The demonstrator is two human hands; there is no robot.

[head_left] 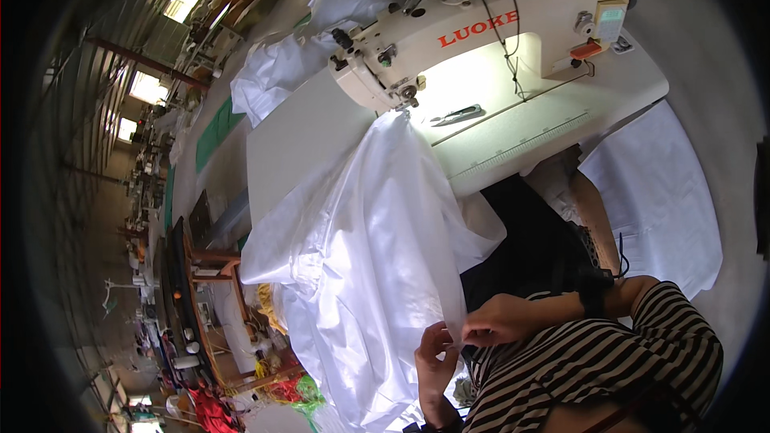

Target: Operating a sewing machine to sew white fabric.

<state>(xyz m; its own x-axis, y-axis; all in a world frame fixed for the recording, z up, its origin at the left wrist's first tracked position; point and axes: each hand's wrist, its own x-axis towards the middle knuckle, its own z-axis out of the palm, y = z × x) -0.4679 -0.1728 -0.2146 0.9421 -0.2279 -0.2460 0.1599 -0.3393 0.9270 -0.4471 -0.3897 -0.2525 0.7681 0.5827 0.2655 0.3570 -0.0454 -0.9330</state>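
Striped sleeve (682, 333): lower right of the frame, elbow bent outward; from it the forearm runs leftward, a black band (592, 295) round the wrist.
Right hand (501, 319): lower centre, back of the hand upward, fingers bent down and closed in what looks like a pinch on the edge of the white cloth (377, 216); that grip likely keeps the edge within close working reach of the other hand.
Left hand (437, 357): just left of the right hand, forearm rising from the lower edge, fingers curled toward the thumb at the same edge; whether they grip it, I cannot tell.
Cloth's place: it spreads from the middle of the frame to the lower edge, its top gathered to a peak at the needle end of the machine (481, 28). It seems held up there, so the rest hangs in long folds toward the hands.
White panel (662, 196): right of the frame, hanging beside the machine bed, apart from both hands.
Snips (459, 115): upper centre, lying on the lit bed beside the needle end, probably parked there for easy reach.
Machine: across the upper right, its light falling on the bed.
White pile (277, 76): upper left, beyond the needle end, heaped loosely on the table.
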